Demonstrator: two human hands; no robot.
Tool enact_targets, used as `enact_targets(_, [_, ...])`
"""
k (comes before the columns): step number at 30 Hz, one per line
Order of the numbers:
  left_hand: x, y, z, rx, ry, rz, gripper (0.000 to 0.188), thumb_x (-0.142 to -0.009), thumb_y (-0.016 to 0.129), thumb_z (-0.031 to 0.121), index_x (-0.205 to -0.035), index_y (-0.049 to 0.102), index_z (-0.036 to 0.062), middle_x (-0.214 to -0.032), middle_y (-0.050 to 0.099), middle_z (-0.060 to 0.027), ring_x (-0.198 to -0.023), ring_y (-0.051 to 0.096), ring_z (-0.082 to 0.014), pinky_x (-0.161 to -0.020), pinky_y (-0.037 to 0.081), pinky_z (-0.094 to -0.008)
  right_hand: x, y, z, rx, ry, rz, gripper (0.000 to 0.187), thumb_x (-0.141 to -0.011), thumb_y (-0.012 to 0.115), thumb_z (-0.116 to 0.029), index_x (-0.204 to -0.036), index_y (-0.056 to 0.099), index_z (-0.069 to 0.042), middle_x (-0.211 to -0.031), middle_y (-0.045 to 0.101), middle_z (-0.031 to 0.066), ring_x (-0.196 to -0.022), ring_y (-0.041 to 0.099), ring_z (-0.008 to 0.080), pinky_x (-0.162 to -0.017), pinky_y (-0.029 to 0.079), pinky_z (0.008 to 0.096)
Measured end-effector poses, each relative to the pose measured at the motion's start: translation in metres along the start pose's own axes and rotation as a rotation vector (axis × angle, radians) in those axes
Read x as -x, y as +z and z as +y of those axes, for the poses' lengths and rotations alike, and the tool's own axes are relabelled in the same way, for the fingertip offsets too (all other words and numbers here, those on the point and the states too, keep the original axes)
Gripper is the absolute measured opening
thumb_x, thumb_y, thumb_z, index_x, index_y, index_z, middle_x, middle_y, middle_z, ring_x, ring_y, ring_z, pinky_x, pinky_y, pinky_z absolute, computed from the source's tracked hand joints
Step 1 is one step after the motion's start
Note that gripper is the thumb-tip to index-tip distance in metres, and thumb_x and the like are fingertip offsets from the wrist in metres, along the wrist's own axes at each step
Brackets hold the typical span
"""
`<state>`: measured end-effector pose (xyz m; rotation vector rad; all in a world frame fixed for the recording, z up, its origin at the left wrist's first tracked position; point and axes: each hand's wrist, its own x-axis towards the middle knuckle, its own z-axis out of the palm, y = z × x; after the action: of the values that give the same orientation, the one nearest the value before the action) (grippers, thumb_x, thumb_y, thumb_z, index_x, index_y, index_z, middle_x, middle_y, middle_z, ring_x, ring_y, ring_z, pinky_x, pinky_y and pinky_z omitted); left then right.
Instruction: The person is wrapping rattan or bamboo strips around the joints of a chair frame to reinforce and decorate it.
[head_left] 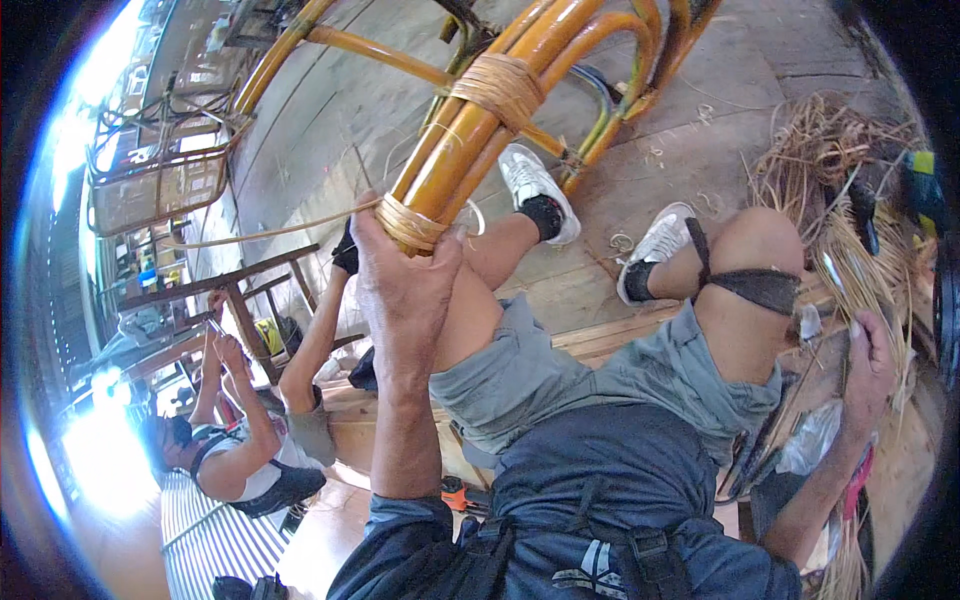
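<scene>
My left hand (405, 275) is closed around the lower end of a glossy orange-brown rattan furniture frame (460, 150), which slants up and away from me. Several poles lie side by side there. A pale binding (412, 222) wraps their end just above my grip, and a wider binding (498, 90) circles them farther up. From the lower binding a long, thin rattan strip (270, 234) trails off to the left. Out at the right, my right hand (870, 370) is beside a bundle of loose rattan strips (875, 275). Its fingers are curled; whatever they hold is too small to make out.
A tangled heap of strips (825, 140) lies at the far right, near a clear plastic bag (810, 440). At the left, another person (245, 440) sits working with both hands by a dark wooden frame (220, 280). A rattan chair frame (160, 175) stands behind.
</scene>
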<state>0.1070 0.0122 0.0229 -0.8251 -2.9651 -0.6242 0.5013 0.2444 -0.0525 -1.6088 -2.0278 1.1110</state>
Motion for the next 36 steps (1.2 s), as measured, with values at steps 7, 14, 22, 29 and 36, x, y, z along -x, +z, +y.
enact_targets(7, [0.002, 0.002, 0.0, -0.025, -0.005, 0.005, 0.078, -0.074, 0.077, 0.022, -0.133, 0.032, -0.0022, -0.114, 0.055, -0.0221, -0.106, 0.059, -0.0301, -0.089, 0.047, -0.0361, -0.023, 0.155, -0.144, -0.198, -0.616, -0.422, 0.02, -0.079, 0.06, -0.001, -0.098, 0.061, -0.004, -0.084, 0.055, 0.0128, -0.079, 0.058, 0.0299, -0.07, 0.047, 0.0344])
enact_targets(14, [0.0, 0.007, -0.008, -0.05, 0.084, 0.06, 0.078, -0.072, 0.078, 0.02, -0.131, 0.034, -0.0036, -0.113, 0.054, -0.0218, -0.103, 0.059, -0.0318, -0.087, 0.048, -0.0376, -0.028, 0.217, -0.193, -0.133, -0.854, -0.459, 0.017, -0.078, 0.06, -0.005, -0.095, 0.062, -0.008, -0.085, 0.058, 0.013, -0.076, 0.061, 0.0339, -0.064, 0.049, 0.0429])
enact_targets(22, [-0.001, 0.007, -0.004, 0.097, -0.049, 0.012, 0.072, -0.07, 0.079, 0.01, -0.127, 0.038, -0.0046, -0.116, 0.05, -0.0182, -0.111, 0.054, -0.0269, -0.096, 0.042, -0.0343, -0.03, 0.242, -0.189, 0.008, -0.911, -0.452, 0.013, -0.08, 0.058, -0.01, -0.092, 0.062, -0.009, -0.087, 0.059, 0.0111, -0.079, 0.061, 0.0324, -0.066, 0.05, 0.0418])
enact_targets(29, [-0.002, 0.007, -0.002, 0.02, -0.023, 0.021, 0.072, -0.07, 0.078, 0.01, -0.127, 0.037, -0.0036, -0.115, 0.05, -0.0172, -0.11, 0.054, -0.025, -0.096, 0.042, -0.0332, -0.03, 0.238, -0.189, -0.038, -1.07, -0.378, 0.018, -0.075, 0.057, -0.009, -0.092, 0.061, -0.009, -0.089, 0.057, 0.0068, -0.084, 0.059, 0.0265, -0.071, 0.049, 0.0379])
enact_targets(36, [-0.002, 0.007, 0.0, 0.099, -0.063, -0.004, 0.071, -0.071, 0.078, 0.009, -0.128, 0.037, -0.0032, -0.116, 0.048, -0.0165, -0.109, 0.054, -0.0245, -0.095, 0.042, -0.0331, -0.039, 0.242, -0.189, -0.087, -1.095, -0.341, 0.02, -0.072, 0.057, -0.01, -0.091, 0.06, -0.008, -0.09, 0.055, 0.0066, -0.086, 0.056, 0.0262, -0.073, 0.047, 0.0364])
